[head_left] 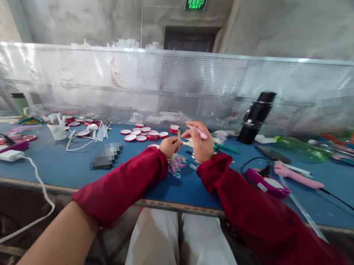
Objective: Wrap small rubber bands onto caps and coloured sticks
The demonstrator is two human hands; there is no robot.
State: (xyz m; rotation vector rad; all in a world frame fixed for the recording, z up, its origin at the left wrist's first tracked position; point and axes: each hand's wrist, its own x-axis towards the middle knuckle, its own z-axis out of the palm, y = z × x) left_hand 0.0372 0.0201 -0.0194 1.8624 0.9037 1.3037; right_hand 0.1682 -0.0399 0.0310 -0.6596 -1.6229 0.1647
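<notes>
My left hand [170,147] is pinched around a short yellowish stick with a dark tip [179,133], held upright above the blue table [71,165]. Close by on the right, my right hand [203,145] is closed on a pink pen-like tool [202,134], its thumb and fingers near the stick. Whether the two hands touch is too small to tell. Beneath them lies a pile of small coloured strips [177,165]. Pale thin sticks lie partly hidden behind my right hand. Beyond my left hand are several round red-rimmed white discs [141,138].
A dark phone [106,156] lies left of my hands. Right stand or lie a black bottle [255,117], a purple device [267,183], a pink corded tool [298,176] and a green plastic bottle [303,148]. A white cup [57,131] holds sticks. A perforated metal screen [170,77] runs behind.
</notes>
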